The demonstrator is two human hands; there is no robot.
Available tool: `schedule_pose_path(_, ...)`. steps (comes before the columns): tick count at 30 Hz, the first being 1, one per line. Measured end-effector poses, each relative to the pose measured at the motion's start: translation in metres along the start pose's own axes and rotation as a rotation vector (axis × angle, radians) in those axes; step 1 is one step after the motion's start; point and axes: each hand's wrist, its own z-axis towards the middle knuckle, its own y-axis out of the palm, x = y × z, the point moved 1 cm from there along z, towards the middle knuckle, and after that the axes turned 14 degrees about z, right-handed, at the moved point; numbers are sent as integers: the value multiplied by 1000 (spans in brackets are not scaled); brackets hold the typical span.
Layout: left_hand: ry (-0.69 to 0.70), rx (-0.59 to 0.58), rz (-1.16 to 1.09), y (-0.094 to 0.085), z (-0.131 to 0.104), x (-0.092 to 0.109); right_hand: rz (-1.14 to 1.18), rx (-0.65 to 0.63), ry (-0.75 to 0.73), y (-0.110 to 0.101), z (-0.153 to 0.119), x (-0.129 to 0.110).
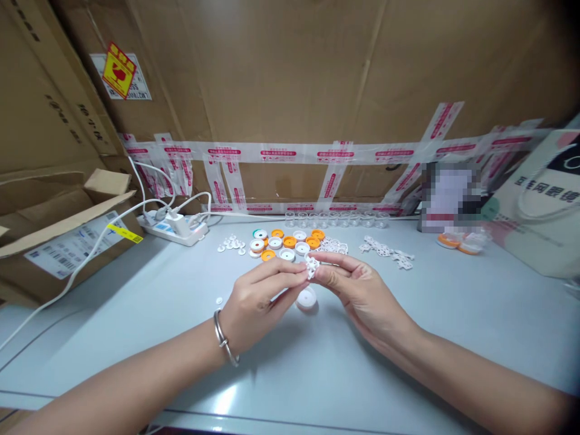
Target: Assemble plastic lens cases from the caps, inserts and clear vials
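Between the fingertips of both hands is a small white openwork plastic piece [312, 267], lifted above the table. My left hand [267, 293] pinches it from the left, and my right hand [357, 287] pinches it from the right. Just below the fingertips, a round white cap [307, 298] lies on the table, partly hidden by my left hand. Behind the hands sits a group of white and orange round caps [289, 242]. More white openwork pieces [334, 245] lie beside that group, partly behind my right hand.
Small white discs [232, 243] lie at the left, with clear round cups [335, 220] lined up along the back. A power strip [181, 231] and an open cardboard box [67, 241] stand left. Wrapped orange-and-white items [466, 243] and a bag [539, 205] are right.
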Motion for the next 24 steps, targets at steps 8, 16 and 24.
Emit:
schedule_pose_path(8,168,-57,251,4,-5,-2,30,18,27,3,-4,2)
schedule_pose_path(16,197,-88,177,8,-7,-4,45,-20,14,1,0,7)
schedule_pose_path(24,-137,-113,-23,5,2,-15,263,-153,198,1,2,6)
